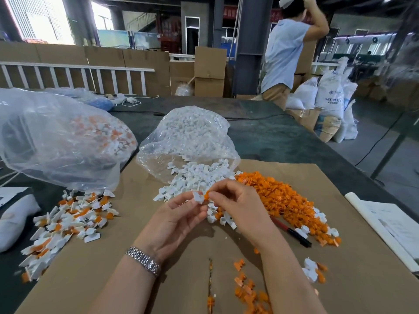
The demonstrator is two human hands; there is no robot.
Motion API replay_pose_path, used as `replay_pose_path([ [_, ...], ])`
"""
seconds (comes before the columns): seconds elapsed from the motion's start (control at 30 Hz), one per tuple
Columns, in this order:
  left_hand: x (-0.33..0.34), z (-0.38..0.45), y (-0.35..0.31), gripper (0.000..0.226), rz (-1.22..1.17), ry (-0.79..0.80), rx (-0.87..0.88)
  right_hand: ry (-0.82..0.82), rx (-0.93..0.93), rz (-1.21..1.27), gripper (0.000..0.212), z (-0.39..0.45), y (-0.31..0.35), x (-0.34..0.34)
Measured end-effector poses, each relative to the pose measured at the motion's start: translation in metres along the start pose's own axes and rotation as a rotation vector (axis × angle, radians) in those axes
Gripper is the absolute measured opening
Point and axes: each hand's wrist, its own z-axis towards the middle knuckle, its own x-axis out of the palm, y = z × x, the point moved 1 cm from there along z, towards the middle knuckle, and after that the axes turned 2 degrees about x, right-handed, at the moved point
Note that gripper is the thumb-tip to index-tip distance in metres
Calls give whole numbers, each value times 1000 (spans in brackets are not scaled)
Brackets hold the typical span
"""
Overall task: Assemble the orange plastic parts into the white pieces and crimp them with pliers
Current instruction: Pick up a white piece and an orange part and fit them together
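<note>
- Orange part (206,193) is pinched in the fingertips of the right hand (238,205), touching the white piece (198,197), just above the cardboard sheet (127,264).
- Left hand (174,220) pinches that white piece between thumb and fingers.
- Orange pile (278,196) lies on the cardboard's right side; white pile (195,177) spills from a bag (188,137) at its far edge.
- Pliers (292,233) lie on the cardboard beside the orange pile.
</note>
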Motion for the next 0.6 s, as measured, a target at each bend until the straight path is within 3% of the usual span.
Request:
replay_pose_path([
  [0.6,5,2,-1,24,83,48,91,-37,-76,-178,5,1,4,4],
])
